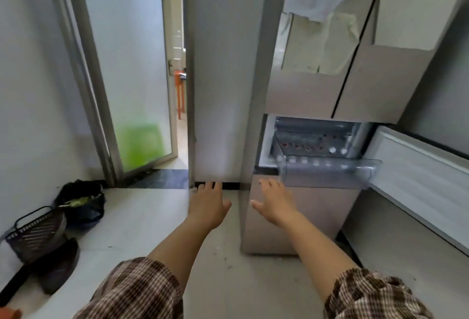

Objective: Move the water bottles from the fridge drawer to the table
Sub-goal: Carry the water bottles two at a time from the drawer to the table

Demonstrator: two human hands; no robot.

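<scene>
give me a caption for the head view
Empty-handed, the left hand and right hand reach toward the pulled-out fridge drawer of water bottles.

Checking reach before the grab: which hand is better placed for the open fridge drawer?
Right, probably: the right hand is open close to the drawer, while the left hand is farther left.

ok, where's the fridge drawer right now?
Head view, right of centre: the clear fridge drawer is pulled out under the upper fridge doors, just above and right of the open right hand.
</scene>
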